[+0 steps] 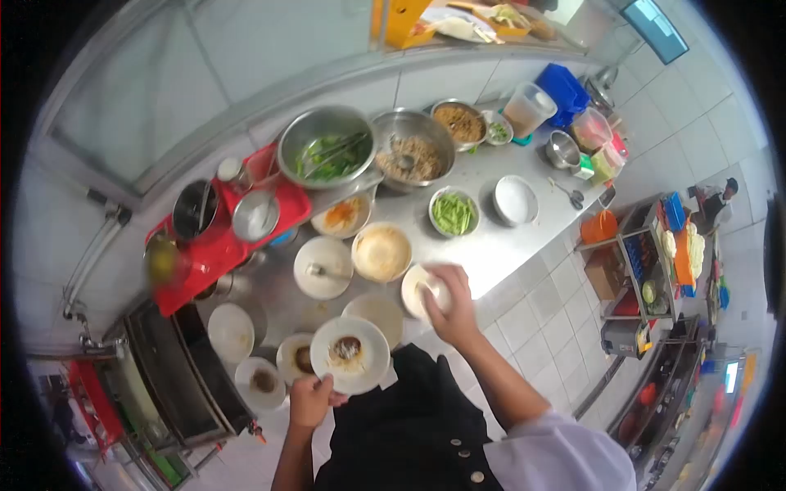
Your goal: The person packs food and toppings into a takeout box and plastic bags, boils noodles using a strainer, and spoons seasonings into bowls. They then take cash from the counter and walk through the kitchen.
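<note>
My left hand (315, 401) grips the rim of a white bowl (372, 353) with brown sauce and pale bits in its middle. Over a small round container (412, 293) at the counter's front edge is my right hand (448, 303), its fingers bent down into or over it; what they hold, if anything, is hidden. Two bowls with brown contents, one (262, 381) at the lower left and one (288, 357) partly behind the held bowl, stand close to my left hand. Behind my hands are a white bowl with a utensil (322, 282) and a cream-coloured bowl (381, 252).
Along the steel counter (483, 254) stand metal bowls of greens (327, 155) and chopped food (422, 147), a bowl of cut green vegetables (453, 214) and an empty white bowl (516, 201). A red tray (201, 266) lies left. A person (720, 204) stands far right.
</note>
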The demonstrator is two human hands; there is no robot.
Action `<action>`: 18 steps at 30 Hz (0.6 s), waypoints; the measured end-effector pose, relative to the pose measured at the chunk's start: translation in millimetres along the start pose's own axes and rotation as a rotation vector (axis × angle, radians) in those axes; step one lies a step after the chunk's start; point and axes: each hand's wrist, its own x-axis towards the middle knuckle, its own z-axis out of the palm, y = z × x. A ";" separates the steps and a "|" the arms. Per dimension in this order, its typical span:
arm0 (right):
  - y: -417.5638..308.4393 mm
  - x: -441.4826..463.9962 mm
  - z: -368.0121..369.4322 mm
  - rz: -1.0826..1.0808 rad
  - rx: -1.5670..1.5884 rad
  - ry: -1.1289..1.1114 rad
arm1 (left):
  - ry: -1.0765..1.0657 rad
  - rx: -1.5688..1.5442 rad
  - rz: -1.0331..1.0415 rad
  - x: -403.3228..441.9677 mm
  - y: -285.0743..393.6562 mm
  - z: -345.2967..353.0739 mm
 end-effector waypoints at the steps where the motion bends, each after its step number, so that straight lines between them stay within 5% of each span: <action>1: 22.0 -19.4 -31.1 0.107 -0.002 -0.019 | -0.017 0.003 -0.008 6.6 4.9 15.8; 6: 186.2 -77.1 -152.7 0.374 -0.152 0.191 | -0.134 0.002 -0.068 43.2 39.8 113.4; 10: 339.8 -20.6 -229.3 0.523 -0.206 0.386 | -0.192 0.046 -0.266 86.5 78.9 220.4; 18: 550.2 140.8 -277.0 0.230 -0.217 0.219 | -0.099 -0.004 -0.318 139.5 109.6 395.7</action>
